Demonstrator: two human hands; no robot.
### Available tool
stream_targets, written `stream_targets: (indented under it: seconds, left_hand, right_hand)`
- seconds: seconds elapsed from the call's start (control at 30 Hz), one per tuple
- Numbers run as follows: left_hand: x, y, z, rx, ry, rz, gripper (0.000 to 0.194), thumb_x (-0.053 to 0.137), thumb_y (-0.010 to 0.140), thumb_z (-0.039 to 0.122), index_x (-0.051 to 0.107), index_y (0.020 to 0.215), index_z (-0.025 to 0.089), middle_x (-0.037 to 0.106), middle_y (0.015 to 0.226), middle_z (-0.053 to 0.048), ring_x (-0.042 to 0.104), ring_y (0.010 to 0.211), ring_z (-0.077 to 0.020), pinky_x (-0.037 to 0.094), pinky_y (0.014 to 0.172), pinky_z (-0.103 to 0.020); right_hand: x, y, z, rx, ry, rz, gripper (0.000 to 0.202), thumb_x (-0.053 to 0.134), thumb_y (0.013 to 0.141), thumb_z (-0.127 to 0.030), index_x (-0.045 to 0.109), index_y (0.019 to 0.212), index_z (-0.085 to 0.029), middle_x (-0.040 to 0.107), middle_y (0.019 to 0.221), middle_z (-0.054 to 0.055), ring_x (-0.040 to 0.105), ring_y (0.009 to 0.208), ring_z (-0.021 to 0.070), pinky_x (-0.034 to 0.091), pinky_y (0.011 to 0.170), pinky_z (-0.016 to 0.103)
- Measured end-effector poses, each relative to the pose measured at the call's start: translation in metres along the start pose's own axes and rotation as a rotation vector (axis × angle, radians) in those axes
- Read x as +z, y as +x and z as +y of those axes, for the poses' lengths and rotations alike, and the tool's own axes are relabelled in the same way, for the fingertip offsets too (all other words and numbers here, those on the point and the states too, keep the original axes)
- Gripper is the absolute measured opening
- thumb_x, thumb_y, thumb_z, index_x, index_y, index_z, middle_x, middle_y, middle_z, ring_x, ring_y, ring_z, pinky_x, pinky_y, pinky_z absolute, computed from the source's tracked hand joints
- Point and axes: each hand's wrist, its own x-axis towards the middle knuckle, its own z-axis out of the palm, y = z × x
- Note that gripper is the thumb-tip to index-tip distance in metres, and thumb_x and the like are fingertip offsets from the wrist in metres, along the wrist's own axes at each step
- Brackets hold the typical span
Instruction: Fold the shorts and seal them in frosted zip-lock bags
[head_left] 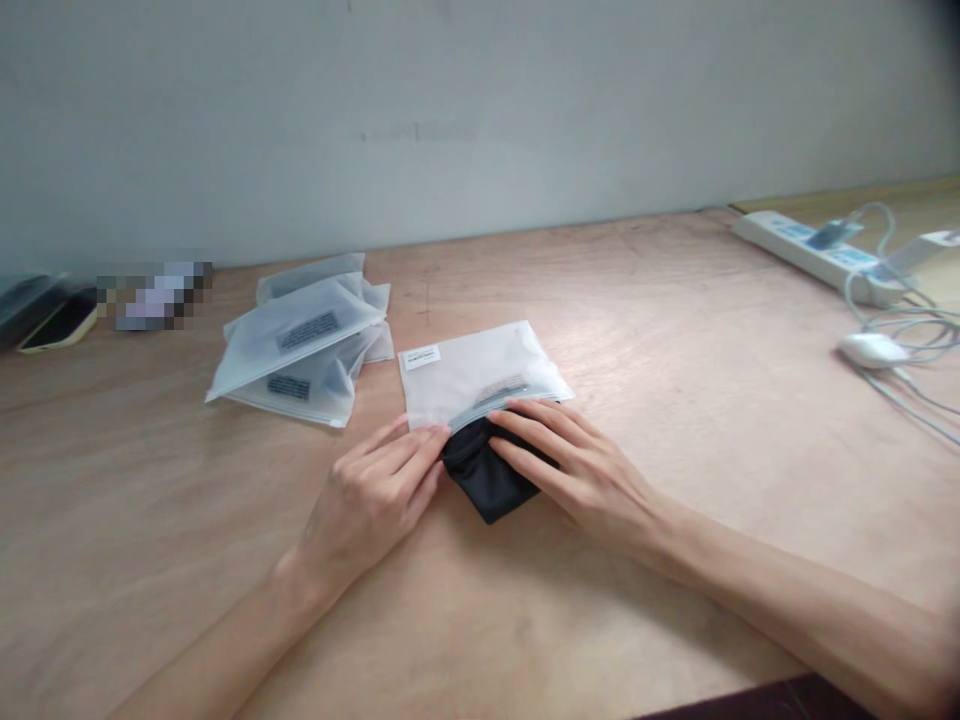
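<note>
A frosted zip bag with a small white label lies on the table, its zip edge toward me. A folded black cloth item sits at that edge; whether part of it is inside the bag I cannot tell. My left hand is closed, pinching the bag's near left corner beside the black cloth. Across the cloth and the zip edge rests my right hand, its fingers stretched out and apart, with the thumb hidden.
Several frosted zip bags with dark printed patches overlap at the left. Beyond them lies a phone near the wall. On the right are a white power strip, a white charger and loose cables.
</note>
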Motion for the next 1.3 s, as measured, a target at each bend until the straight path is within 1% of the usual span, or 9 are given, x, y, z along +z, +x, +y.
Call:
stream_targets:
  seconds: [0.17, 0.33, 0.47, 0.63, 0.97, 1.07, 1.13, 1.23, 1.3]
  left_hand:
    - [0.001, 0.000, -0.006, -0.060, 0.053, -0.114, 0.037, 0.049, 0.106, 0.026, 0.062, 0.139, 0.014, 0.068, 0.139, -0.010, 0.069, 0.122, -0.0265, 0.054, 0.109, -0.046]
    - [0.004, -0.003, -0.016, -0.188, 0.073, -0.193, 0.049, 0.044, 0.108, 0.037, 0.050, 0.151, 0.014, 0.055, 0.154, -0.014, 0.059, 0.136, -0.0310, 0.053, 0.110, -0.050]
    - [0.008, -0.003, -0.021, -0.217, 0.044, -0.190, 0.049, 0.046, 0.106, 0.035, 0.052, 0.148, 0.011, 0.052, 0.153, -0.019, 0.051, 0.142, -0.0353, 0.049, 0.113, -0.053]
    - [0.010, -0.003, -0.023, -0.230, 0.087, -0.139, 0.042, 0.046, 0.106, 0.031, 0.059, 0.141, 0.012, 0.062, 0.144, -0.015, 0.059, 0.134, -0.0315, 0.044, 0.119, -0.053]
    - [0.011, -0.003, -0.035, -0.223, -0.103, -0.342, 0.057, 0.035, 0.111, 0.035, 0.022, 0.166, 0.028, 0.025, 0.172, -0.006, 0.024, 0.159, -0.0263, 0.020, 0.130, -0.055]
    - [0.008, -0.002, -0.033, -0.234, -0.156, -0.241, 0.055, 0.035, 0.110, 0.029, 0.027, 0.164, 0.024, 0.030, 0.170, -0.009, 0.025, 0.159, -0.0268, 0.023, 0.129, -0.052]
    - [0.003, 0.000, -0.030, -0.250, -0.202, -0.137, 0.047, 0.037, 0.108, 0.026, 0.040, 0.156, 0.021, 0.043, 0.161, -0.012, 0.037, 0.152, -0.0268, 0.032, 0.125, -0.047]
    - [-0.005, 0.001, -0.025, -0.238, -0.258, 0.045, 0.027, 0.044, 0.105, 0.021, 0.058, 0.127, 0.018, 0.061, 0.129, -0.012, 0.058, 0.125, -0.0242, 0.046, 0.108, -0.040]
    - [-0.010, 0.001, -0.023, -0.170, -0.283, 0.125, 0.014, 0.048, 0.101, 0.017, 0.059, 0.110, 0.017, 0.063, 0.111, -0.009, 0.062, 0.106, -0.0214, 0.050, 0.093, -0.035]
  right_hand:
    - [-0.006, -0.001, -0.010, -0.123, 0.250, -0.062, 0.024, 0.045, 0.104, -0.016, 0.068, 0.107, -0.011, 0.075, 0.119, 0.013, 0.067, 0.111, 0.0244, 0.057, 0.089, 0.039]
    - [-0.009, -0.002, -0.017, -0.209, 0.397, -0.153, 0.033, 0.052, 0.094, -0.025, 0.067, 0.118, -0.009, 0.071, 0.129, 0.015, 0.065, 0.117, 0.0280, 0.057, 0.091, 0.042]
    - [-0.007, -0.003, -0.015, -0.062, 0.348, -0.088, 0.044, 0.054, 0.085, -0.019, 0.064, 0.126, -0.007, 0.069, 0.132, 0.016, 0.062, 0.124, 0.0299, 0.054, 0.105, 0.045]
    - [-0.005, -0.007, -0.011, 0.071, 0.148, -0.045, 0.045, 0.055, 0.084, -0.009, 0.063, 0.128, -0.008, 0.069, 0.131, 0.017, 0.065, 0.118, 0.0306, 0.060, 0.095, 0.042]
    - [-0.012, -0.003, -0.014, 0.020, 0.360, -0.080, 0.044, 0.053, 0.087, -0.011, 0.062, 0.130, -0.006, 0.070, 0.131, 0.017, 0.068, 0.119, 0.0281, 0.059, 0.100, 0.039]
    - [-0.012, -0.004, -0.014, 0.133, 0.425, -0.007, 0.039, 0.051, 0.094, -0.010, 0.061, 0.132, -0.009, 0.075, 0.121, 0.014, 0.073, 0.107, 0.0226, 0.061, 0.090, 0.032]
    - [-0.015, -0.003, -0.014, 0.290, 0.483, 0.046, 0.032, 0.052, 0.097, -0.012, 0.065, 0.127, -0.013, 0.079, 0.107, 0.009, 0.076, 0.089, 0.0177, 0.060, 0.076, 0.026]
    - [-0.018, 0.001, -0.012, 0.624, 0.652, 0.098, 0.018, 0.057, 0.100, -0.021, 0.073, 0.108, -0.018, 0.077, 0.084, 0.001, 0.070, 0.066, 0.0128, 0.052, 0.056, 0.020]
    - [-0.017, 0.003, -0.009, 0.826, 0.837, 0.128, 0.018, 0.060, 0.100, -0.031, 0.074, 0.099, -0.020, 0.075, 0.080, 0.001, 0.070, 0.066, 0.0139, 0.050, 0.053, 0.021]
